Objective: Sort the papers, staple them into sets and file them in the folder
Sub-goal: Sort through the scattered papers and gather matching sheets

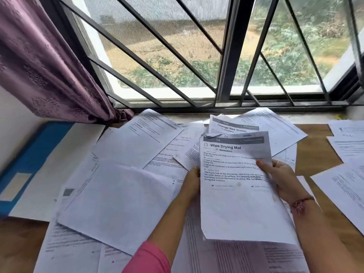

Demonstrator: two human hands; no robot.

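Both hands, left hand [192,181] and right hand [283,180], pinch the "Wipe Drying Mat" sheet [240,190] in their fingers above the loose papers [122,196] mid-worktop, the blue folder [25,164] at its left edge; missorting seems likely amid such overlap.

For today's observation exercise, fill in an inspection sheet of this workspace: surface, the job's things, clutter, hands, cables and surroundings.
Surface: wooden table, mostly covered by paper.
Job's things: "Wipe Drying Mat" sheet held up over the pile; "Change Bed Sheets" sheet behind it; blue folder lying at the far left with a white sheet on it; no stapler seen.
Clutter: loose papers overlapping unsorted across the table; more sheets at the right edge.
Hands: left hand grips the sheet's left edge; right hand grips its right edge, fingers lying on the front.
Cables: nothing seen.
Surroundings: barred window ahead, purple curtain at left.
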